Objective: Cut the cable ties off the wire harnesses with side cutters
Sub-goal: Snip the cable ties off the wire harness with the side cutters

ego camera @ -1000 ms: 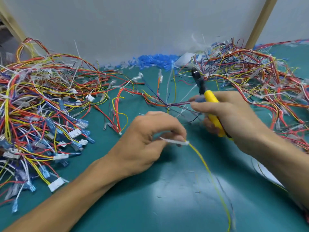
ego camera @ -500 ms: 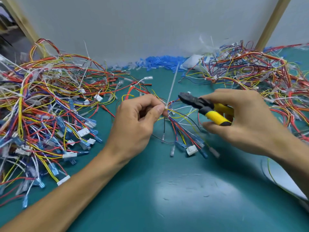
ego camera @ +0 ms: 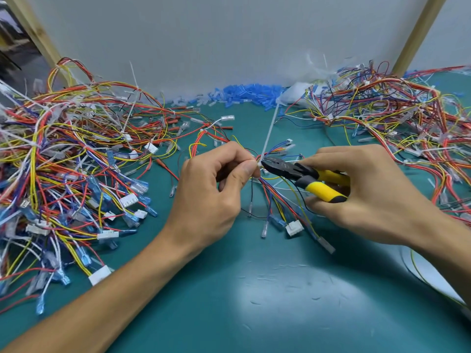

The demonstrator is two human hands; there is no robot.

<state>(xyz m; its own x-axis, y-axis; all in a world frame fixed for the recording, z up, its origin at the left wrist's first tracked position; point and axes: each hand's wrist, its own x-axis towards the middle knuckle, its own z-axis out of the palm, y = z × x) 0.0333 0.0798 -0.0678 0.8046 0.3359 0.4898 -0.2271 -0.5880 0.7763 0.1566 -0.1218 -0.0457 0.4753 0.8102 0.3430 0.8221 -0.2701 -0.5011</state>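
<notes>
Above the mat (ego camera: 254,314), left hand (ego camera: 214,189) pinches harness (ego camera: 270,192); right hand (ego camera: 369,197) grips cutters (ego camera: 303,175).

Whether the side cutters (ego camera: 293,171) touch the cable tie (ego camera: 269,131) is unclear.

Glossy teal mat (ego camera: 254,314); wooden posts (ego camera: 418,34)

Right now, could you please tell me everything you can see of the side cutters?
The side cutters have a dark metal head and yellow handles with black ends. The right hand grips the handles. The tool lies roughly level above the table, nose pointing left at the base of the white cable tie on the harness that the left hand pinches. Whether it bites the tie yet I cannot tell.
</notes>
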